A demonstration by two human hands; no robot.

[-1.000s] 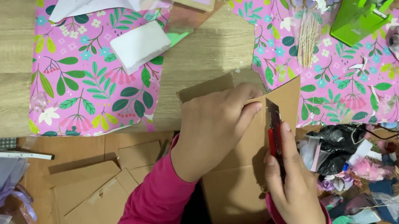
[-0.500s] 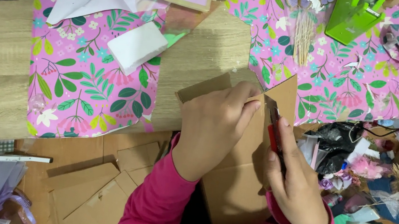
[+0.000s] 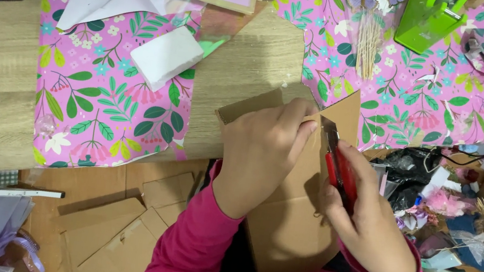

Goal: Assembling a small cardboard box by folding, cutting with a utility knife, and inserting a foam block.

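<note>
2 hands worked close to the body on a brown cardboard box (image 3: 289,223). Her right hand (image 3: 370,224) was clenched around a red utility knife (image 3: 337,167), its long axis pointing away from her, blade tip at the box's upper edge. Just left of the blade, the left hand (image 3: 261,154) pressed flat on the cardboard, fingers curled over that edge. Farther beyond lay floral wrapping paper (image 3: 103,105), a white foam block (image 3: 166,57) and a green dispenser (image 3: 428,20).

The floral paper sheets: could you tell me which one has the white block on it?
The left sheet, beside the left hand, carries the white block.
</note>
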